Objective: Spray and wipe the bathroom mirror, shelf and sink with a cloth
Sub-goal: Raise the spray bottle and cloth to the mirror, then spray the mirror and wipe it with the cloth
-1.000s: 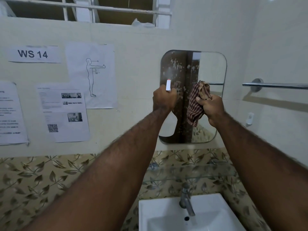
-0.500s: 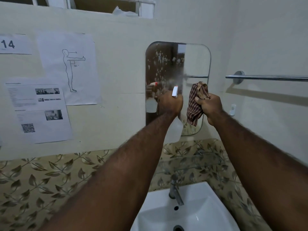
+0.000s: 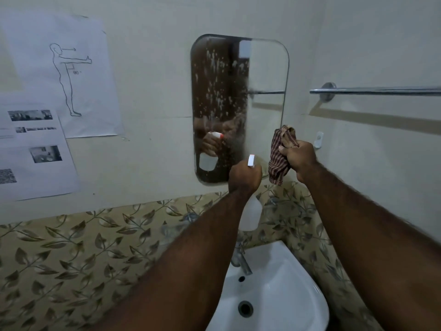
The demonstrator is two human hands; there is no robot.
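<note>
Both hands have dropped lower since a moment ago. Left hand is wrapped around the spray bottle, nozzle toward the mirror's bottom edge. Right hand has the checked cloth bunched, nearer the glass, which runs tall above both. Sink sits below; nothing blocks.

bathroom | wall mirror | white sink | towel rail | leaf-patterned tiles

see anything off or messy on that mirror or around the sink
Only the mirror: whitish droplets and streaks speckle its left half, thickest near the top, as yet unwiped. The sink looks clean, and nothing appears spilled, askew or broken.
</note>
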